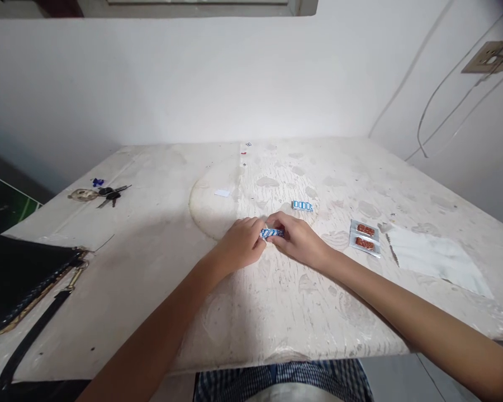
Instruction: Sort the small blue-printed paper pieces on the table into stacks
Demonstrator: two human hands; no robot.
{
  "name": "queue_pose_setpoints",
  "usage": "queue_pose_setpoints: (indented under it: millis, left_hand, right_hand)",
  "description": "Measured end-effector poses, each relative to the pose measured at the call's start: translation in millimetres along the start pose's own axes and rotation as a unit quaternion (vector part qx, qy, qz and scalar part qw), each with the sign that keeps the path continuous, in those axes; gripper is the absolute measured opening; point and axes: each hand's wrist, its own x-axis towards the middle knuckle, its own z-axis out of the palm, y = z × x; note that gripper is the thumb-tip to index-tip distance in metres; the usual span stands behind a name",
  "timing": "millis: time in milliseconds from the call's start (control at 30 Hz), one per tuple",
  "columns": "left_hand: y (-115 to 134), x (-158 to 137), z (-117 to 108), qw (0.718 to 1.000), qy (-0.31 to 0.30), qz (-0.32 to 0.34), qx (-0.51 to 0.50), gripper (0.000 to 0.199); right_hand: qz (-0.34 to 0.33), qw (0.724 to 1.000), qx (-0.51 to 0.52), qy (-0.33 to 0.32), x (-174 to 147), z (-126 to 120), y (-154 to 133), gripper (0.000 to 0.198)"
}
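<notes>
Between my two hands is a small blue-and-white printed piece [271,233], perhaps card or a little packet; its exact kind I cannot make out. My left hand [245,240] pinches its left end, with thumb and fingers closed. At the other end, my right hand [295,237] grips it between thumb and forefinger. Just beyond the right hand lies a similar flat blue-and-white piece [302,206]. A small white slip [222,193] rests farther back to the left. My fingers cover both ends of the held piece.
To the right lie a blister pack [364,238] with two brown tablets and a white cloth or paper sheet [438,258]. Keys [109,193] sit at the left, near a black bag [33,279] with a strap. Tiny scraps [243,153] dot the table's [151,290] back.
</notes>
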Motion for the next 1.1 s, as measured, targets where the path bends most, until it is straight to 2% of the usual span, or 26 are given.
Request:
queue_pose_setpoints:
  millis: [200,400,633,867,1100]
  left_hand:
    - [-1,0,-5,1.000,-0.015,-0.001,-0.023,0.011]
    - [2,-1,-12,0.996,-0.036,-0.025,-0.074,0.013]
    - [5,-1,-16,0.982,-0.065,-0.075,-0.158,0.017]
    - [6,0,-19,0.972,-0.070,-0.104,-0.198,0.017]
    - [5,4,-17,0.972,-0.043,-0.120,-0.199,0.029]
  right_hand:
    - [-0.005,0.999,-0.026,-0.024,0,-9,-1,0.019]
    - [-0.021,0.998,0.019,-0.055,-1,-19,0,0.023]
    - [-0.017,0.998,0.039,-0.056,0,-22,-2,0.024]
    - [-0.022,0.998,0.040,-0.042,0,-21,-5,0.021]
    - [-0.018,0.999,0.038,-0.028,1,-18,-5,0.019]
